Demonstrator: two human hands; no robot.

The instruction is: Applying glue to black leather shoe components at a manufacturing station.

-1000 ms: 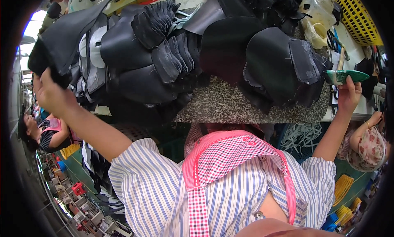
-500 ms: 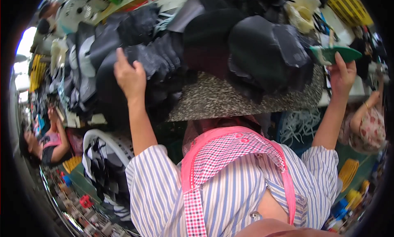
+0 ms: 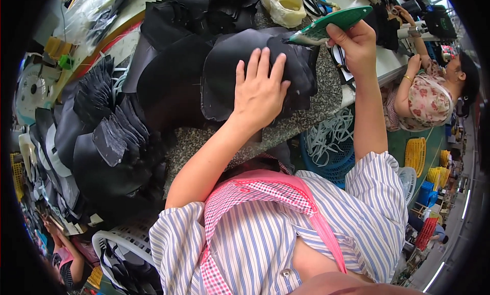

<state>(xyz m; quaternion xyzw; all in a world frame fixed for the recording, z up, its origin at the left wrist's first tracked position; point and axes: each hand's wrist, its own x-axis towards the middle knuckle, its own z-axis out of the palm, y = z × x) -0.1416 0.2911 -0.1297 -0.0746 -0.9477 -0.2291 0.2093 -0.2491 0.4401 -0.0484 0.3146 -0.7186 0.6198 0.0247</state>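
Observation:
My left hand (image 3: 259, 91) lies flat, fingers spread, on a rounded black sheet piece (image 3: 219, 65) that looks like leather. Under that piece more black pieces are layered at the edge of the speckled tabletop (image 3: 326, 85). My right hand (image 3: 354, 47) is closed around a green flat-backed tool (image 3: 334, 24) that looks like a brush with a pale, worn underside. Its pointed end is over the right end of the black pieces; whether it touches them I cannot tell.
Fanned stacks of black pieces (image 3: 115, 131) cover the left side. A pale lined pot (image 3: 286, 9) stands at the back. Below the table are a blue basket (image 3: 334, 165) of pale strips and a white basket (image 3: 109, 236). A co-worker (image 3: 429, 96) is at the right.
The view has turned right. My left hand has moved from above the left stacks onto the rounded black piece. My right hand has brought the green brush over to the black pieces.

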